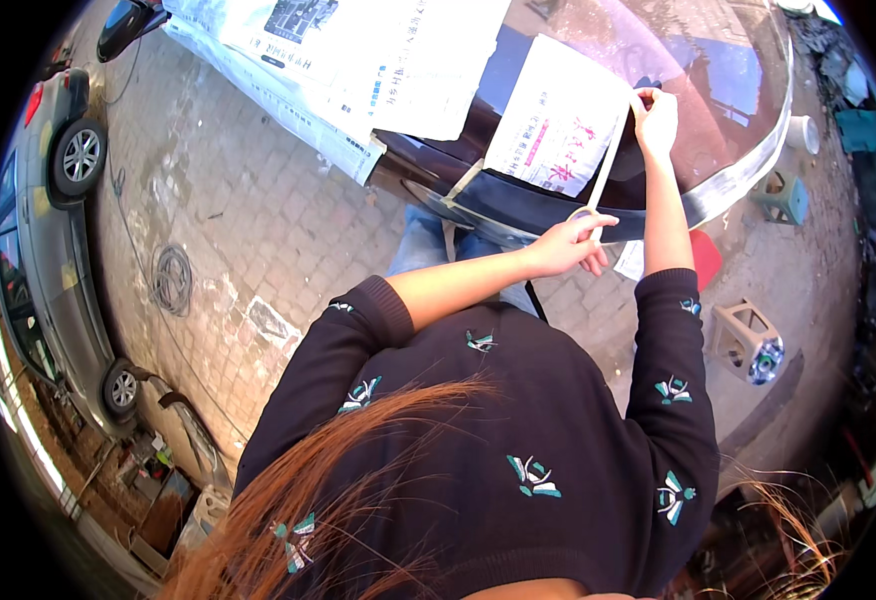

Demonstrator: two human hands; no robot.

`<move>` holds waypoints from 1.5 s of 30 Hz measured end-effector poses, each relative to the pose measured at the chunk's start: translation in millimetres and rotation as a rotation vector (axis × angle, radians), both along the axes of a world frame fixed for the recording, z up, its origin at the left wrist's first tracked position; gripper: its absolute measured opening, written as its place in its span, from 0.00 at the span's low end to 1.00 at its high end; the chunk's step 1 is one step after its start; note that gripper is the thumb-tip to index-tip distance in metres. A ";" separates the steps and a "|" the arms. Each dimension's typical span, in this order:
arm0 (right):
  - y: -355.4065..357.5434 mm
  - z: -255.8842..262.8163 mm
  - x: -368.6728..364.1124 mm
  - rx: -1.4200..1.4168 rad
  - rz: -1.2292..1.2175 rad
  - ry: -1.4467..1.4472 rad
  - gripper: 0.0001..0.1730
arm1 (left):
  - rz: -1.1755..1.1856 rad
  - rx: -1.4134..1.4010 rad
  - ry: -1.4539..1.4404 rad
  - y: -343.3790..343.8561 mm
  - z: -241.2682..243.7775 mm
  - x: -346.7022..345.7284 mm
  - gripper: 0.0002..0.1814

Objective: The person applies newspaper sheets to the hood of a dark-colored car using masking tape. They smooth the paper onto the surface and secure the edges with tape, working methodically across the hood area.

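Note:
A pale strip of masking tape (pixel 609 166) is stretched along the right edge of a newspaper sheet (pixel 535 120). The sheet lies on dark glass of a car (pixel 558 202). Near the car's edge, my left hand (pixel 569 246) holds the tape roll (pixel 580 214), which its fingers partly cover. My right hand (pixel 655 124) pinches the strip's far end close to the sheet's upper right corner. More newspaper (pixel 430 75) covers the bodywork to the left. A short piece of tape (pixel 464 184) crosses the dark trim below the sheet.
At left stands a grey car (pixel 63 232) with patchy paint, near a coiled cable (pixel 172 279) on the paving. To the right are a green plastic stool (pixel 781 197), a beige stool (pixel 742 337), a white bucket (pixel 804 135) and a red object (pixel 702 259).

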State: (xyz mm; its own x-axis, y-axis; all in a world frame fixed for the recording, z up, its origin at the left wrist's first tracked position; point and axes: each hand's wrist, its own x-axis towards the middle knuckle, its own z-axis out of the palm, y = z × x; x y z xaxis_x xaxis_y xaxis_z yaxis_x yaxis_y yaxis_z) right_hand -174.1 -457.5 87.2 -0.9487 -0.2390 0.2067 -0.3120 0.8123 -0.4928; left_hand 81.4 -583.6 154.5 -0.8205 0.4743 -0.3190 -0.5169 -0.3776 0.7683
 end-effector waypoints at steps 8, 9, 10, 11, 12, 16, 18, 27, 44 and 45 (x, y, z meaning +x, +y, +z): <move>26.2 -33.8 -29.2 0.251 -0.267 0.042 0.55 | -0.032 0.197 -0.427 -8.2 -22.0 -15.1 0.36; 23.9 -33.3 -27.0 0.227 -0.222 0.063 0.53 | -0.037 0.169 -0.429 -10.2 -23.1 -13.9 0.36; 22.3 -32.6 -24.7 0.203 -0.177 0.085 0.52 | -0.024 0.158 -0.437 -11.6 -24.1 -13.0 0.36; 20.9 -31.8 -22.4 0.178 -0.134 0.106 0.50 | -0.007 0.164 -0.452 -11.5 -24.9 -12.6 0.36; 23.2 -31.3 -22.4 0.152 -0.132 0.102 0.49 | 0.006 0.174 -0.463 -9.9 -23.8 -13.5 0.36; 27.6 -29.3 -16.3 -0.008 -0.073 0.128 0.44 | 0.060 0.284 -0.497 -6.2 -31.7 -16.6 0.36; 23.4 -26.8 -5.7 -0.053 -0.033 0.153 0.41 | 0.095 0.325 -0.518 -7.2 -37.6 -17.1 0.36; 19.1 -9.1 67.2 -0.037 0.053 0.237 0.31 | 0.139 0.408 -0.547 -8.2 -48.5 -16.8 0.34; 3.3 -21.8 199.2 -0.569 -0.336 -0.369 0.13 | 0.286 0.307 -0.476 -5.5 -60.2 7.0 0.28; 4.8 -25.2 200.7 -0.681 -0.392 -0.429 0.12 | 0.297 0.306 -0.469 -4.6 -59.2 8.1 0.28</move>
